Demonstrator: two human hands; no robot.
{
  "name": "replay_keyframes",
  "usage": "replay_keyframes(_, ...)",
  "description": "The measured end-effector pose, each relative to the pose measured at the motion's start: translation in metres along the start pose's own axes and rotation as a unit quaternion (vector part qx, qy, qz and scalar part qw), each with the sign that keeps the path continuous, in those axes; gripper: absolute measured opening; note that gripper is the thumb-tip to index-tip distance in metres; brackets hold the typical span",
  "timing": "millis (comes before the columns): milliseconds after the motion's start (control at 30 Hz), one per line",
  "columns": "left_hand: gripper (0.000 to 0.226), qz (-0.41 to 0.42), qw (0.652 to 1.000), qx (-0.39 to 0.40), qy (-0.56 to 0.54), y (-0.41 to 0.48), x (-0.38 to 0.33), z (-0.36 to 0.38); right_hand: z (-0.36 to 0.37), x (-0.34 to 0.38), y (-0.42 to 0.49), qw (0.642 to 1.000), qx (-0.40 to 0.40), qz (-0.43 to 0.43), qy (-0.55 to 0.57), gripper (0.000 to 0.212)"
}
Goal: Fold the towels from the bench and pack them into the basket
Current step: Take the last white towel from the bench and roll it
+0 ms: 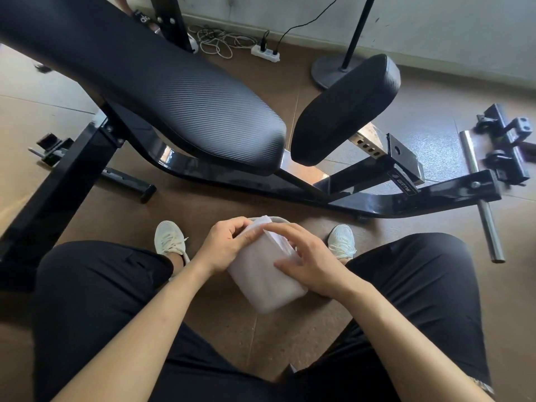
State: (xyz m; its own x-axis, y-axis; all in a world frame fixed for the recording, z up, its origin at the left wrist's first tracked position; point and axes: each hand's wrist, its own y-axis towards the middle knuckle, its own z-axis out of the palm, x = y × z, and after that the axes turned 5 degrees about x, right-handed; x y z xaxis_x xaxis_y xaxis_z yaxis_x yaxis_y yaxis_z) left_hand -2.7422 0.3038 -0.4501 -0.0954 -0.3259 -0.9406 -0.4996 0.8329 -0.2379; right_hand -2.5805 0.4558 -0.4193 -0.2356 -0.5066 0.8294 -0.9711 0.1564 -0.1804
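A folded white towel (262,281) hangs between my knees, above the brown floor. My left hand (224,246) grips its upper left edge. My right hand (309,261) lies on its right side with fingers spread over the folds. A pale curved rim (278,219) shows just behind the towel's top edge; I cannot tell whether it is the basket. The black padded bench (185,103) stretches across the view beyond my hands, and no towels lie on its visible pads.
The bench's black steel frame (377,198) runs along the floor ahead of my white shoes (169,237). A steel bar (490,227) juts out at right. A round stand base (327,71), a power strip (265,53) and cables lie by the far wall.
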Motion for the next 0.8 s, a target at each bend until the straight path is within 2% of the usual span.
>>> replay_keyframes(133, 0.038, -0.001, 1.0, -0.01, -0.011, 0.001, 0.003, 0.001, -0.002, 0.0, 0.0, 1.0, 0.02, -0.006, -0.003, 0.074)
replay_keyframes(233, 0.028, -0.002, 1.0, 0.013, 0.0, 0.0, 0.002, 0.002, 0.001, -0.004, -0.001, 0.999, 0.049, -0.007, -0.011, 0.063)
replay_keyframes(300, 0.024, -0.002, 0.999, 0.032, -0.001, 0.0, 0.0, 0.001, 0.002, -0.006, -0.002, 0.999, 0.035, 0.002, -0.008, 0.062)
replay_keyframes(433, 0.04, -0.049, 0.996, 0.077, 0.01, 0.0, 0.005, -0.012, -0.003, -0.008, -0.004, 1.0, 0.009, -0.005, -0.015, 0.064)
replay_keyframes(533, 0.047, -0.083, 0.994, 0.058, 0.038, 0.002, 0.013, -0.019, -0.01, -0.013, -0.006, 0.999, -0.03, 0.0, -0.018, 0.067)
replay_keyframes(600, 0.05, -0.079, 0.997, 0.028, 0.001, 0.004, 0.013, -0.017, -0.014, -0.016, -0.006, 0.998, -0.048, 0.013, -0.026, 0.071)
replay_keyframes(700, 0.055, -0.087, 0.986, -0.001, -0.14, 0.003, 0.008, -0.008, -0.015, -0.017, -0.006, 0.998, -0.05, 0.035, -0.023, 0.081)
replay_keyframes(800, 0.076, -0.074, 0.979, -0.006, -0.189, 0.001, 0.002, 0.003, -0.013, -0.019, -0.005, 0.995, -0.076, 0.056, 0.012, 0.088)
